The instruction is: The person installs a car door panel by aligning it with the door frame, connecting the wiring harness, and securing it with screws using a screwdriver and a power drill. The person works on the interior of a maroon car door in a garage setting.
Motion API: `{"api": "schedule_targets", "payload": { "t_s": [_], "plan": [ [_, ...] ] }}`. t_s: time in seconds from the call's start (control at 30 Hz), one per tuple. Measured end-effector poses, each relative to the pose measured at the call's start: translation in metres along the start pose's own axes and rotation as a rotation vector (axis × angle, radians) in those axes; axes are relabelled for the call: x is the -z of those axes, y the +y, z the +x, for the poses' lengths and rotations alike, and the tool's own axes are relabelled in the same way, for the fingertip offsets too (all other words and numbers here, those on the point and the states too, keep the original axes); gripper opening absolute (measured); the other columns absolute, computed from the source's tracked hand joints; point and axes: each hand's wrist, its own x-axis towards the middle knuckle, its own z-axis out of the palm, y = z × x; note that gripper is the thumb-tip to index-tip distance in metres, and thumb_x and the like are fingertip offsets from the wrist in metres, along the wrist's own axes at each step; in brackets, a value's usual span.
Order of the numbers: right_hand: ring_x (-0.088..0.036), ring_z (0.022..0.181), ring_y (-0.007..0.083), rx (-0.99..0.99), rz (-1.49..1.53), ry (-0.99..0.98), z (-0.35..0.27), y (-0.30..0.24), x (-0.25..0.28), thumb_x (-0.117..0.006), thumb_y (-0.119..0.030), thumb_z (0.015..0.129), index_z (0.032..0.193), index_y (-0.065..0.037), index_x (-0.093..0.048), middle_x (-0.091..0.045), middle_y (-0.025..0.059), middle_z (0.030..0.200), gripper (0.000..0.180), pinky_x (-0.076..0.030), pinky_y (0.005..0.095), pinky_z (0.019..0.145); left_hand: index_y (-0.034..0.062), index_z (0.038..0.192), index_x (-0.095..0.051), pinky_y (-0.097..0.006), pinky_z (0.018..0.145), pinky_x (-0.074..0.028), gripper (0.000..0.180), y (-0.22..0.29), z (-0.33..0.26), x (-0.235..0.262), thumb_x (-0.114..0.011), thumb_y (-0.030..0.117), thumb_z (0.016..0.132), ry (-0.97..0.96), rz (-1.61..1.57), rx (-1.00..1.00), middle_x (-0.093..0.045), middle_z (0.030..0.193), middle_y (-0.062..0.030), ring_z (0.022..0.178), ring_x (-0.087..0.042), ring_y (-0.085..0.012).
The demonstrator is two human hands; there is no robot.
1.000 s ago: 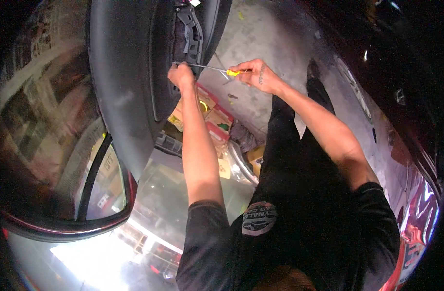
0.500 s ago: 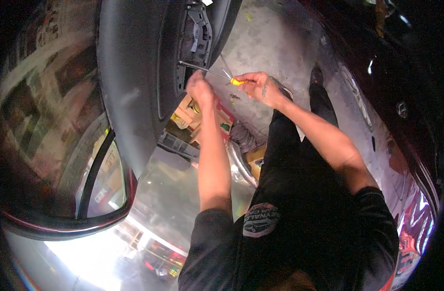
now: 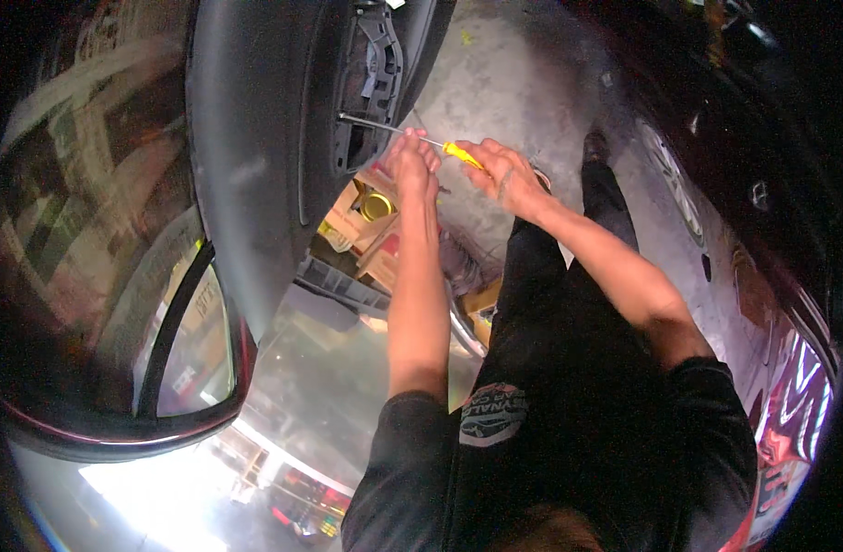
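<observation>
A screwdriver (image 3: 462, 155) with a yellow handle points left, its long metal shaft reaching toward an open recess in the dark car door panel (image 3: 256, 110). My right hand (image 3: 509, 179) is closed around the handle. My left hand (image 3: 412, 170) has its fingers curled in at the shaft, near the middle; whether they grip the shaft or something small is hidden. Grey ribbed plastic framework (image 3: 380, 69) shows inside the recess, just above the shaft. The shaft's far end lies at the recess's lower part, and I cannot tell whether it sits in anything.
The door's side mirror (image 3: 196, 340) stands out at the lower left. Below my left hand are open cardboard boxes (image 3: 350, 219) with a round yellow-rimmed item (image 3: 376, 206). Another dark car (image 3: 762, 193) flanks me on the right, above the concrete floor (image 3: 504, 74).
My left hand has moved right, away from the recess edge and along the shaft. My right hand has shifted slightly on the screwdriver, showing more of its yellow handle.
</observation>
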Motion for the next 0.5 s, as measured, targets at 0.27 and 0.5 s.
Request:
{"api": "schedule_targets", "payload": {
  "t_s": [0.27, 0.5],
  "plan": [
    [-0.055, 0.063, 0.0125, -0.767, 1.233, -0.314, 0.005, 0.001, -0.001, -0.061, -0.021, 0.096, 0.119, -0.004, -0.059, -0.055, 0.0004, 0.071, 0.028, -0.044, 0.0276, 0.058, 0.0022, 0.098, -0.057, -0.026, 0.045, -0.026, 0.026, 0.016, -0.004, 0.01, -0.05, 0.027, 0.105, -0.029, 0.095, -0.049, -0.034, 0.062, 0.0055, 0.049, -0.03, -0.0073],
    [-0.053, 0.06, 0.0106, 0.229, -0.141, 0.259, -0.013, -0.001, -0.015, -0.055, -0.029, 0.1, 0.114, -0.002, -0.06, -0.051, -0.0029, 0.067, 0.031, -0.044, 0.0271, 0.056, 0.0028, 0.095, -0.056, -0.026, 0.045, -0.025, 0.027, 0.014, 0.012, 0.017, -0.051, 0.027, 0.105, 0.018, 0.119, -0.017, -0.034, 0.06, 0.0057, 0.048, -0.029, -0.0075]
  ]
}}
